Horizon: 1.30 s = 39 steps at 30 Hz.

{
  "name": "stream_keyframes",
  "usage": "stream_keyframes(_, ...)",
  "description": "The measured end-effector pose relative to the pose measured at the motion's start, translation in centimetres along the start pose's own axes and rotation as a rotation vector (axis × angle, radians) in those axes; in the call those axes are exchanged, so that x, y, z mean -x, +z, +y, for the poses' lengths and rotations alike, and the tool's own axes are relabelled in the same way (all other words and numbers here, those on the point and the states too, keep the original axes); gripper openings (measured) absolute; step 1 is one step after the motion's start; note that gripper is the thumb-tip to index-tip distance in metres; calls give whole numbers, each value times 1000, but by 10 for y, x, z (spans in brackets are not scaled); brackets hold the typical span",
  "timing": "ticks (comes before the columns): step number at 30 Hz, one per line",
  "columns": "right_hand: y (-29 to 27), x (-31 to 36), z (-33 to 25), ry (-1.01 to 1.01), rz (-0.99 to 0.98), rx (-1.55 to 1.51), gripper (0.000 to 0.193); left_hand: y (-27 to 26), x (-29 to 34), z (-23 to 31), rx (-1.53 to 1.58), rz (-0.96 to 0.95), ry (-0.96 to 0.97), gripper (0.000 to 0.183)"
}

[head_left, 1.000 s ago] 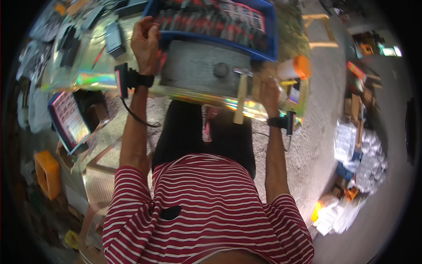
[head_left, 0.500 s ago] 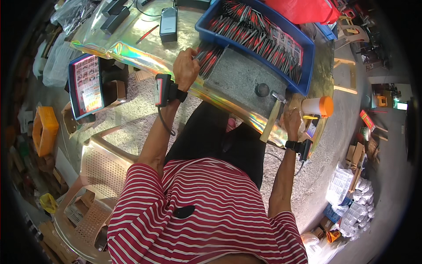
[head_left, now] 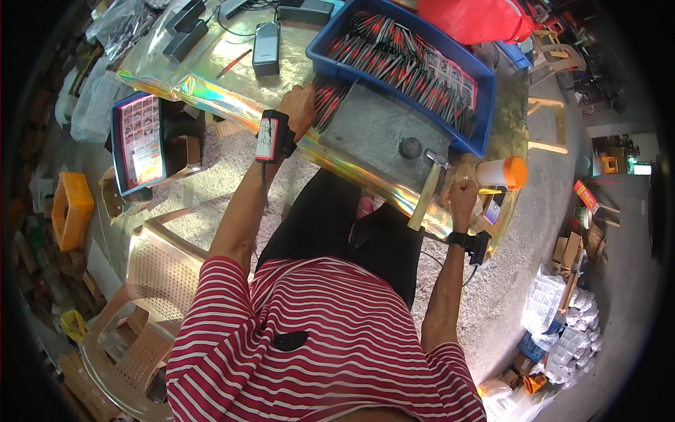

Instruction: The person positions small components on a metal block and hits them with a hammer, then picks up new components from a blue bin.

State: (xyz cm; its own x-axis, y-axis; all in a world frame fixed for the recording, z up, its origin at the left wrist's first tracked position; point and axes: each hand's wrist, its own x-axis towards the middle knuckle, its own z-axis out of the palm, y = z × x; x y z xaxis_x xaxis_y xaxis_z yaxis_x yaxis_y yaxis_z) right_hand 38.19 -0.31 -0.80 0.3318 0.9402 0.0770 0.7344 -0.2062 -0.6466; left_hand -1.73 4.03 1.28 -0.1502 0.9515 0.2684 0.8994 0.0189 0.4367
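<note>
My left hand [head_left: 299,111] is at the left edge of a heap of slender black-and-red pieces [head_left: 332,98] on the table; its fingertips are hidden. Just right of the heap lies a flat grey slab [head_left: 380,126], bearing a round black knob-like object [head_left: 410,148]. A hammer [head_left: 425,200] rests at the slab's right end, its wooden handle sticking out over the table's front edge. Beside it, my right hand [head_left: 462,200] is closed, fingertips together over a brownish surface [head_left: 460,169]. Whatever it pinches is too small to make out.
Behind the slab, a blue bin [head_left: 485,105] holds many more black-and-red pieces. A white tub with an orange lid [head_left: 515,173] stands at right. A grey boxy device [head_left: 266,49] and a red stick [head_left: 233,64] lie at far left. A plastic chair [head_left: 158,274] stands at left.
My left hand has turned and lowered slightly beside the heap. My right hand has drawn its fingertips together near the hammer. The whole view has shifted a little.
</note>
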Motion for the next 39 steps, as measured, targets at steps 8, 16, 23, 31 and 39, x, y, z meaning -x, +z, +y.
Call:
stream_keyframes(8, -15, 14, -25, 64, 92, -469, 9, 0, 11, -15, 199, 221, 88, 12)
stream_keyframes(16, -44, 59, -125, 53, -143, -979, 4, -71, 50, 47, 1486, -302, -441, 10)
stream_keyframes(23, -31, 108, -202, -100, -361, -1052, 9, -77, 79, 111, 2231, -586, -493, 8)
stream_keyframes(31, -33, 122, -204, -212, -265, -1059, 8, -66, 96, 137, 2543, -816, -689, 10)
stream_keyframes(39, -34, 127, -196, -280, -151, -909, 6, -64, 101, 147, 2504, -777, -785, 8)
